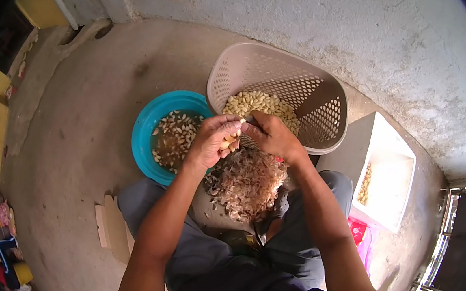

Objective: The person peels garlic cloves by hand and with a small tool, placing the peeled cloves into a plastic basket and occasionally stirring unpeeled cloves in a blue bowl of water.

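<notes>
My left hand [210,141] is closed around several garlic cloves [228,142], pinching one between thumb and forefinger. Against it, my right hand [276,138] is closed on what looks like a small knife [251,121], mostly hidden by the fingers. Both hands meet over the near rim of a beige perforated basket [336,88], which holds a pile of peeled garlic cloves [261,102]. Left of my left hand, a turquoise basin [142,133] contains brownish water with cloves floating in it. Below the hands lies a heap of papery garlic skins [251,185].
A white foam box [397,183] on the right has some cloves inside. Pink plastic and a red packet [357,230] lie near it. Flattened cardboard [113,227] rests by my left leg. A rough wall [346,25] stands behind the basket; household clutter [5,245] lines the left.
</notes>
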`<act>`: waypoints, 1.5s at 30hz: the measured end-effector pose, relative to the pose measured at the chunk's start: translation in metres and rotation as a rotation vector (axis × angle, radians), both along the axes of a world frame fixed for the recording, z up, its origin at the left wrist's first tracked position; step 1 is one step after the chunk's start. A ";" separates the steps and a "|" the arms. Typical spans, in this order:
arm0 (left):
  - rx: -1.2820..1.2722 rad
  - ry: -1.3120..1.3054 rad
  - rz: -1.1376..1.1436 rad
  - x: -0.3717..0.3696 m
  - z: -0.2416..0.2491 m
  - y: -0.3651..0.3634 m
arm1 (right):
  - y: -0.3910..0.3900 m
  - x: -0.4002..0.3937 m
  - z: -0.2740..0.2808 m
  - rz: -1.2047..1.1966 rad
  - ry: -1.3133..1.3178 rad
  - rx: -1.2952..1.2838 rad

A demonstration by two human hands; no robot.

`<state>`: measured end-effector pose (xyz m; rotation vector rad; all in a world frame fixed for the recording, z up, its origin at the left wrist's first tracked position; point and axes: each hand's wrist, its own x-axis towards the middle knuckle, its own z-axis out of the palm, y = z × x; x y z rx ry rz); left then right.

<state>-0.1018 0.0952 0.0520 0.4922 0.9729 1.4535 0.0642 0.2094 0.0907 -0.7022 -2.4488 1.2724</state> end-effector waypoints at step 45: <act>-0.009 0.010 -0.013 -0.001 0.002 -0.001 | 0.001 0.005 -0.002 0.034 0.056 -0.018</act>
